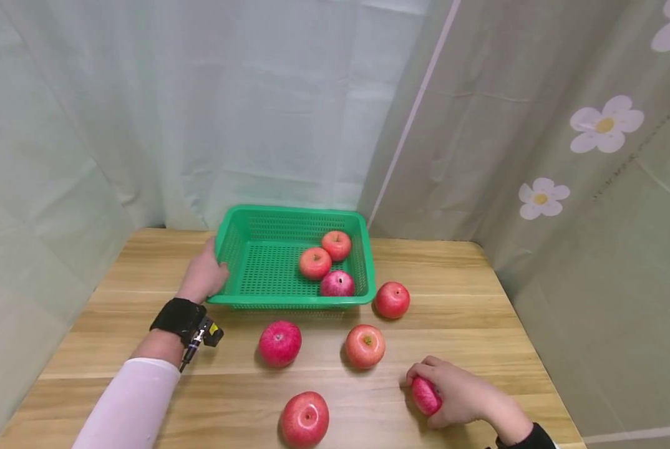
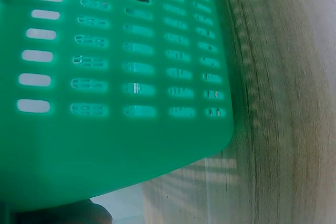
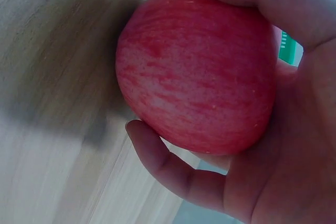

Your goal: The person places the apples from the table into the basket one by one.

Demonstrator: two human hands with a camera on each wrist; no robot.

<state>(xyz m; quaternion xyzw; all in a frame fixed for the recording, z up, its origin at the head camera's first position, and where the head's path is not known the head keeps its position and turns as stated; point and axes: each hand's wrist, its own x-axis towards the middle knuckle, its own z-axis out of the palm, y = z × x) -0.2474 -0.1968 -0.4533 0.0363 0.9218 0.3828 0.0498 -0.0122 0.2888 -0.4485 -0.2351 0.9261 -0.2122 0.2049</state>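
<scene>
A green plastic basket [image 1: 290, 301] with slotted walls stands at the back of the table. My left hand [image 1: 204, 274] grips its left rim; in the left wrist view the basket's wall [image 2: 115, 140] fills most of the picture and hides much of that hand. Three apples [image 1: 315, 263] lie in the basket's right half. At the front right, my right hand [image 1: 460, 393] holds a red apple [image 1: 426, 396] between thumb and curled fingers. The right wrist view shows this streaky red apple [image 3: 197, 72] against the palm, close over the wood.
Loose on the wooden table [image 1: 470, 299] lie a red apple [image 1: 392, 300] by the basket's right front corner, a paler apple [image 1: 365, 347], a deep red apple [image 1: 279, 343] and a red apple [image 1: 305, 419] near the front. A curtain [image 1: 290, 112] hangs behind.
</scene>
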